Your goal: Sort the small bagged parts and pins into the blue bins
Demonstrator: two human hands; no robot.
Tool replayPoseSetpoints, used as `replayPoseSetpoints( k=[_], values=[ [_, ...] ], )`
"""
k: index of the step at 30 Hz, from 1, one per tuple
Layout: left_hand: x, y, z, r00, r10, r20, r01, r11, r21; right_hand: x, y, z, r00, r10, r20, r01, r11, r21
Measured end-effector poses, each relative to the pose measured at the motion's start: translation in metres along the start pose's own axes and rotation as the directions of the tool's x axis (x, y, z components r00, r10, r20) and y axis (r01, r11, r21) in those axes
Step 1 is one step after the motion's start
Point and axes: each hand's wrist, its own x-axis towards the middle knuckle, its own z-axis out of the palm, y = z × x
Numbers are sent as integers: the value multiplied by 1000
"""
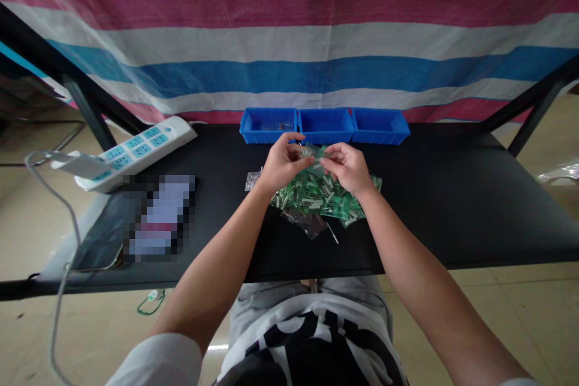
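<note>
Between my two hands is a small clear plastic bag (312,152), held above a heap of similar bags. My left hand (286,163) pinches its left side with thumb and fingers. On the other side, the fingers of my right hand (347,166) are closed on the bag too. What lies inside this bag is too small to make out. Below, a pile of clear bags with green and white pieces (312,196) covers the middle of the black table (443,193). A flat clear bag (312,226) and a thin white stick (333,234) lie at the pile's near edge.
Three blue bins (380,128) stand in a row behind the pile; the left one has small clear packets in it. At the left are a white power strip (140,148) with a plugged-in charger and cable, and a blurred-out phone-like object (165,214). A striped sheet (289,42) hangs behind.
</note>
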Motion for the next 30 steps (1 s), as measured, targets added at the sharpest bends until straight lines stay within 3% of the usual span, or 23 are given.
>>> replayPoseSetpoints(
  k=[5,11,14,22,26,30],
  values=[
    [1,0,-4,999,-31,32,31,999,10,0,-7,3,999,27,-43,-24,997,70],
    [-1,0,-4,972,235,17,-228,921,317,-3,-10,7,990,-104,-94,112,991,79],
    [-2,1,-5,953,302,-17,-274,885,377,-5,-10,8,986,-126,-106,133,989,63],
    [-4,-5,-3,993,121,-17,-115,972,205,-4,-11,7,991,-72,-116,74,997,13],
    [-4,-6,-1,990,135,-33,-124,967,220,-5,-9,9,986,-105,-128,105,994,-6],
    [-4,-5,-4,968,213,-131,-152,918,367,-7,-6,10,980,-145,-133,128,984,-126]
  ],
)
